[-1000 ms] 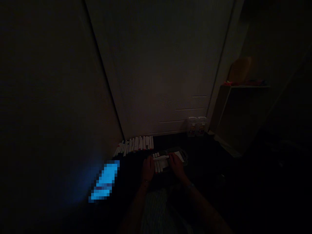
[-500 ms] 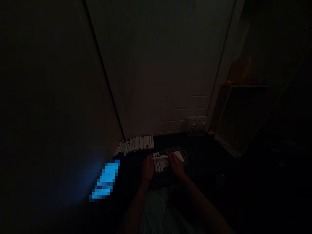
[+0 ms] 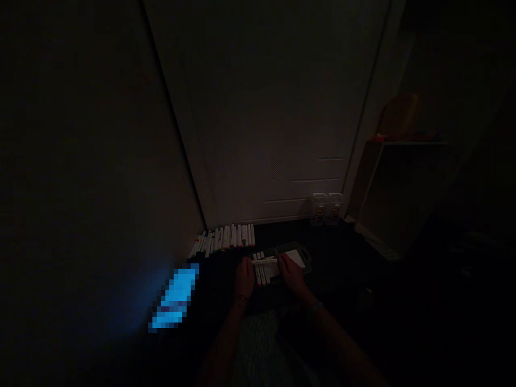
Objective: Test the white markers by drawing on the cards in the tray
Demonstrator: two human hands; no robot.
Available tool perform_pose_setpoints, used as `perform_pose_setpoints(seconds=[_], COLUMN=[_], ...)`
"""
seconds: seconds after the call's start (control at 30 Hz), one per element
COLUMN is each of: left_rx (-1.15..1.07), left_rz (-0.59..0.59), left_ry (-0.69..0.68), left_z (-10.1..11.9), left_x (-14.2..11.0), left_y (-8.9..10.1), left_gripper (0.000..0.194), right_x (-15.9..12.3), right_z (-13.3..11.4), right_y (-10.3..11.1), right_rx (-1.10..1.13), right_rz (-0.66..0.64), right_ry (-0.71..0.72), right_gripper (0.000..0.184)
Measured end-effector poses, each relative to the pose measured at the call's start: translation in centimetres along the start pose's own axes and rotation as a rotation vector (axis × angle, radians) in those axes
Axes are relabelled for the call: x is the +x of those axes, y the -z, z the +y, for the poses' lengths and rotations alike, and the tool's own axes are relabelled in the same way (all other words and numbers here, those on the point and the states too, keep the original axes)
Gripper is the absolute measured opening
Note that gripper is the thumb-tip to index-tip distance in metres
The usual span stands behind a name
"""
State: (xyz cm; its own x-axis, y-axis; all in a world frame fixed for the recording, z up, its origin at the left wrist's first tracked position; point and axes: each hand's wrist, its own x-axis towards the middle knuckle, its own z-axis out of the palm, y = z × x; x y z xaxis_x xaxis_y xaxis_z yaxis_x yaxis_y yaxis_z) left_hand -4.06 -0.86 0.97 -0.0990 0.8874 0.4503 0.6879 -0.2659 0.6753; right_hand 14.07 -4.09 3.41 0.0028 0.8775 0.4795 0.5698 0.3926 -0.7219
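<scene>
The room is very dark. My left hand (image 3: 244, 278) and my right hand (image 3: 291, 273) are low on the floor over a shallow case (image 3: 300, 257) with a few white markers (image 3: 260, 274) lying in it. A single white marker (image 3: 265, 260) lies crosswise between my two hands, with fingers of both closed on its ends. A row of several more white markers (image 3: 226, 237) lies on the floor just beyond, against the wall base.
A glowing blue screen (image 3: 174, 297) lies on the floor at the left. Two small clear boxes (image 3: 325, 209) stand by the door. A low shelf unit (image 3: 397, 185) with objects on top is at the right. Striped fabric (image 3: 258, 349) covers my lap.
Almost nothing differs; my hands and the crosswise marker have shifted very slightly upward in the picture.
</scene>
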Motion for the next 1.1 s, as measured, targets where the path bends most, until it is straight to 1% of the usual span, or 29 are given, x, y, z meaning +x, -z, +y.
perform_pose_setpoints(seconds=[0.13,0.37,0.57,0.77,0.9,1.1], left_rx=[0.002,0.037,-0.008,-0.008,-0.019,-0.001], left_rz=[-0.001,0.007,0.009,0.008,0.013,-0.024], left_ry=[0.028,0.014,0.04,-0.023,-0.059,-0.095], left_z=[0.09,0.52,0.09,-0.17,-0.28,0.45], left_x=[0.02,-0.01,0.09,0.07,0.12,-0.05], left_y=[0.02,0.18,-0.03,-0.08,-0.15,0.25], left_gripper=[0.028,0.026,0.027,0.029,0.029,0.027], right_x=[0.02,-0.01,0.09,0.03,0.1,0.09], right_z=[0.07,0.55,0.63,0.56,0.67,0.43], right_y=[-0.04,-0.39,-0.6,-0.5,-0.65,-0.57], right_rx=[-0.011,-0.059,-0.083,-0.07,-0.068,-0.028], right_rz=[0.008,0.037,0.034,0.06,0.039,0.055], right_ry=[-0.002,-0.017,-0.013,-0.011,0.0,0.003], right_gripper=[0.032,0.03,0.029,0.029,0.028,0.03])
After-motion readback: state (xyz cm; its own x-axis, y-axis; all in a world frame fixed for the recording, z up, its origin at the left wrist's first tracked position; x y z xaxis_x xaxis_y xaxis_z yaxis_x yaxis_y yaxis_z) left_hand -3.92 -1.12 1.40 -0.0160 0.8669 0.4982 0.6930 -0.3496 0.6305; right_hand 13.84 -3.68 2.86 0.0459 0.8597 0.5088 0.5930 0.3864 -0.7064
